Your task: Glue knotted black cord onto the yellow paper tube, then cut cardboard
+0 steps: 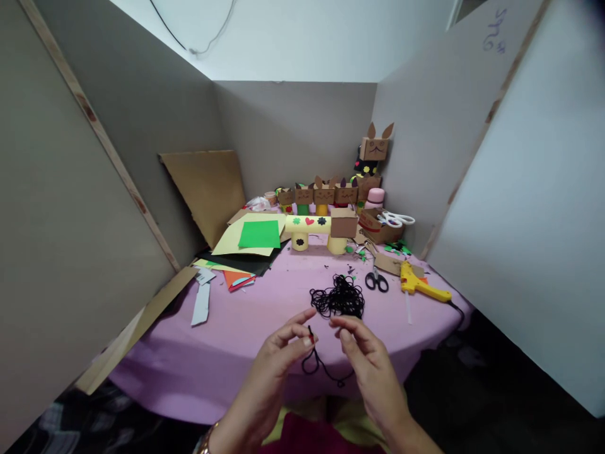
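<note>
Pinching cord, left fingers likely steady it for handling; right fingers (slightly parted) hover alongside.

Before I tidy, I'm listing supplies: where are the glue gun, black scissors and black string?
Glue gun (418,285), head view: yellow body.
Black scissors (376,277), head view: where handles meet.
Black string (339,298), head view: pile's middle.

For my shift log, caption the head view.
Left hand pinches a black cord; a tangled black bundle lies beyond.

The table has passage along its front-left edge; tangled black cord blocks the centre, the glue gun the right edge.
</note>
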`<state>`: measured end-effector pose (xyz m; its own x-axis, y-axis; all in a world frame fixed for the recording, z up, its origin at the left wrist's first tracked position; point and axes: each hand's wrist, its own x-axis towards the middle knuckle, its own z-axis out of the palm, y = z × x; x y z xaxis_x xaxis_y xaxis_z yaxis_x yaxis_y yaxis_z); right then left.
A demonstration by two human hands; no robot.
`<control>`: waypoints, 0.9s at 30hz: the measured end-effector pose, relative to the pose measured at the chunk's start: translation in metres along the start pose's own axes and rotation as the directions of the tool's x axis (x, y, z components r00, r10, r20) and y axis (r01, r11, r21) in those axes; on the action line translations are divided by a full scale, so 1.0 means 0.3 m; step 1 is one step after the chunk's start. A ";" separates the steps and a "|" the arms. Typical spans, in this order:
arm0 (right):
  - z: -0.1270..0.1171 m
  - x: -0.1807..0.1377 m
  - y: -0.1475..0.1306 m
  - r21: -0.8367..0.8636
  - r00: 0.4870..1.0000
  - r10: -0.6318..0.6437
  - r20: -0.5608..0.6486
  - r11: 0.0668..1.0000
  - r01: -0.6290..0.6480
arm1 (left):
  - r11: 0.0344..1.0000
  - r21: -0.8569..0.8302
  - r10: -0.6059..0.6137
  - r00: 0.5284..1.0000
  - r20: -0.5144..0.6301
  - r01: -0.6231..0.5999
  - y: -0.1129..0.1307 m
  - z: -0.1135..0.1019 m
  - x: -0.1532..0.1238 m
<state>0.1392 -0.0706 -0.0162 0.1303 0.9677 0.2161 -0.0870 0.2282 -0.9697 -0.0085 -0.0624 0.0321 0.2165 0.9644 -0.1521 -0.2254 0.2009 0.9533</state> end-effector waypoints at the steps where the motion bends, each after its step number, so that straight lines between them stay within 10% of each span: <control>1: 0.002 0.011 -0.010 -0.028 0.998 -0.051 0.036 0.998 0.052 | 1.000 0.023 0.013 1.000 0.001 -0.013 0.004 0.005 -0.003; 7: 0.050 0.028 -0.049 0.017 0.965 -0.064 0.255 0.998 0.062 | 0.992 0.096 0.084 0.996 -0.027 -0.081 0.015 0.016 -0.012; 27: 0.054 -0.009 -0.075 -0.040 0.971 0.023 0.239 0.999 -0.014 | 0.998 -0.058 0.026 0.997 -0.071 -0.030 -0.019 -0.001 0.019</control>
<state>0.1247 -0.0766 0.0068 -0.1113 0.9704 0.2142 -0.0495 0.2098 -0.9765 -0.0064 -0.0581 0.0259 0.1428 0.9790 -0.1455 -0.2866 0.1816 0.9407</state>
